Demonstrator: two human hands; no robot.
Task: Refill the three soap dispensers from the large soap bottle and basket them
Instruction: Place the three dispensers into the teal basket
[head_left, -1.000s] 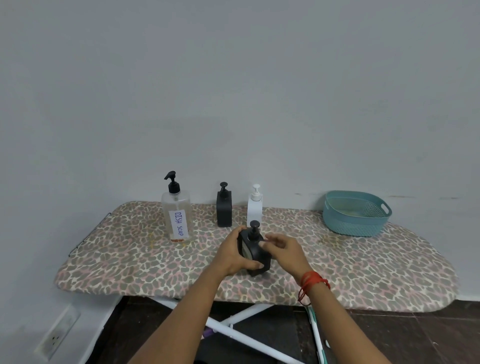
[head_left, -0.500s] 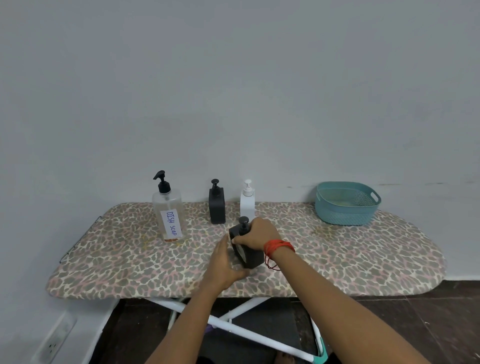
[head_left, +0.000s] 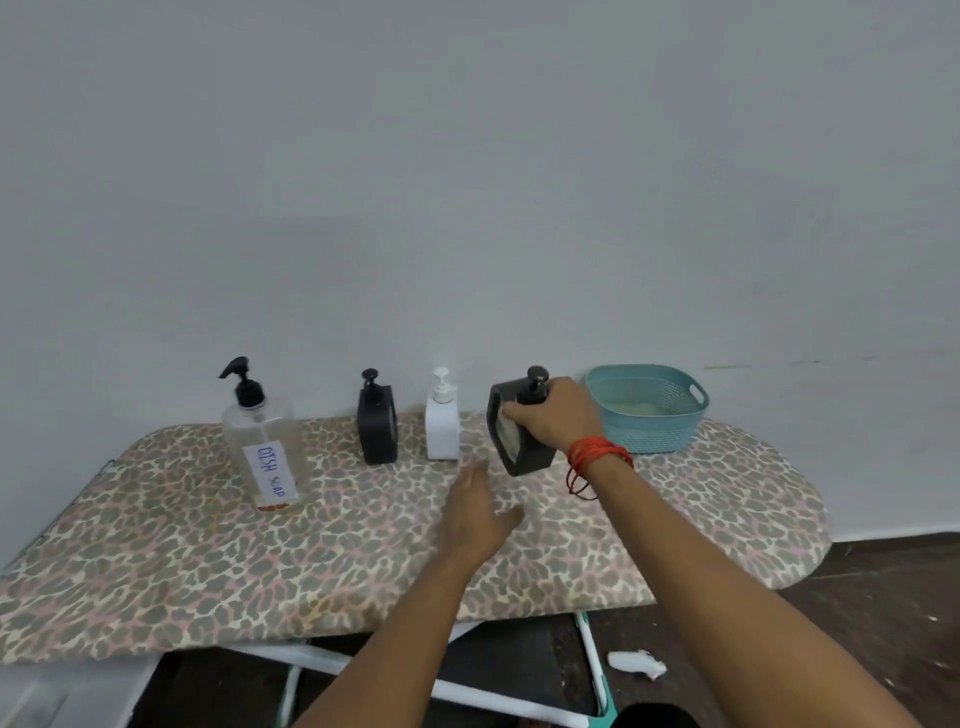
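Your right hand (head_left: 558, 415) grasps the tilted black dispenser (head_left: 522, 447) just beside the teal basket (head_left: 649, 434). Your left hand (head_left: 478, 519) hovers, fingers released. The large bottle (head_left: 262, 441) reads "DISH SOAP".

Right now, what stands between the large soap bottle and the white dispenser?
A black dispenser stands upright between them, seen in the head view.

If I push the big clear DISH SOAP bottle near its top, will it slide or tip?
It would probably tip: the bottle is tall and stands on the cloth-covered ironing board. It looks nearly empty, so likely light.
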